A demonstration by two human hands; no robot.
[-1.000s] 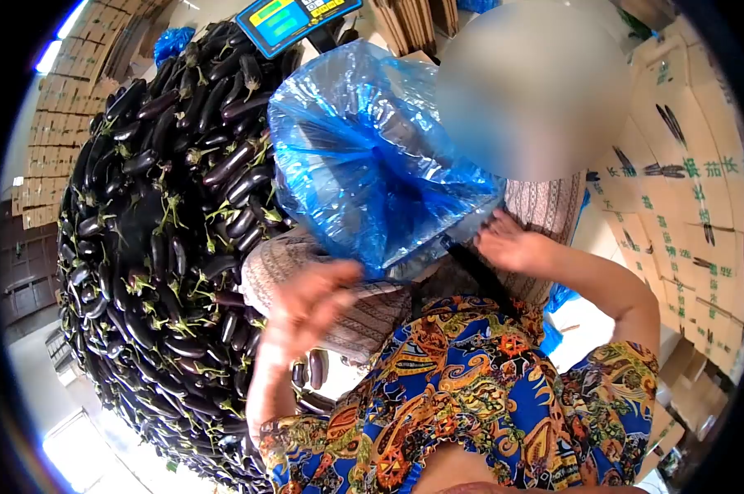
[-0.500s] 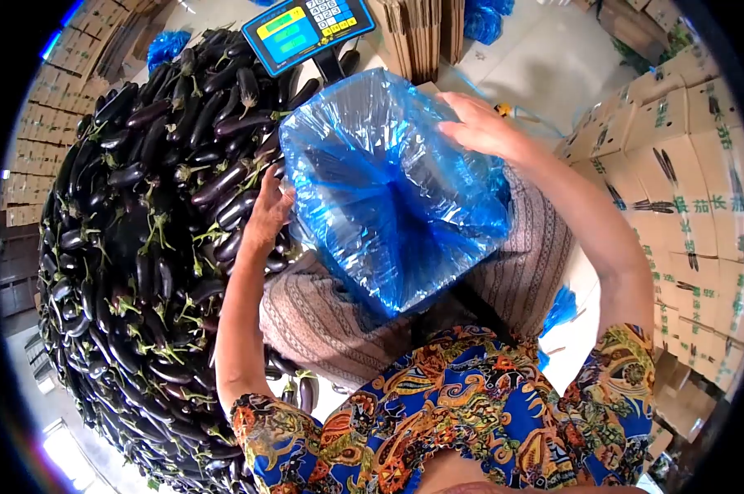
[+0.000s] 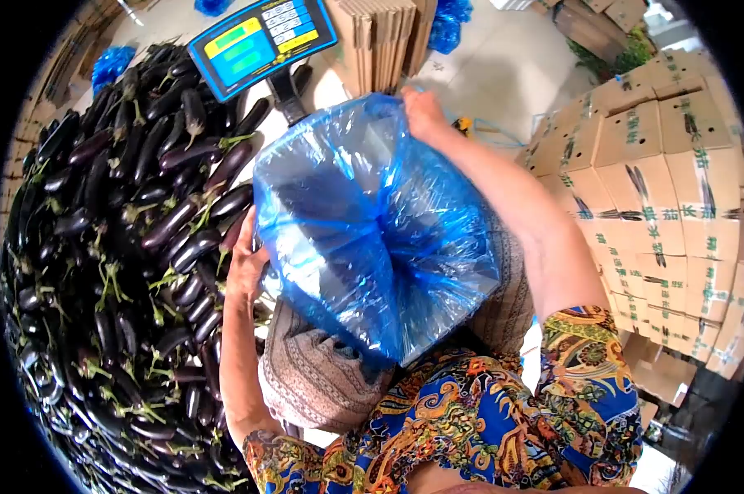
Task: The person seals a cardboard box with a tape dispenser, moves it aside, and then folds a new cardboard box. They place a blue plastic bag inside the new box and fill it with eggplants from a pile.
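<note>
Place: is looking like a vegetable packing room.
Eggplants: are lying in a large heap.
Weighing scale: is showing a lit display.
Printed cartons: are standing stacked, bearing eggplant-shaped drawings and green characters.
Folded cardboard: is standing bundled.

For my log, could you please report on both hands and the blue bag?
Left hand beside blue plastic bag; right hand at its far edge. Bag spread wide, creased inward. Long dark-purple eggplants crowd left hand.

Hands apart, arms extended forward (the right farther)
</note>
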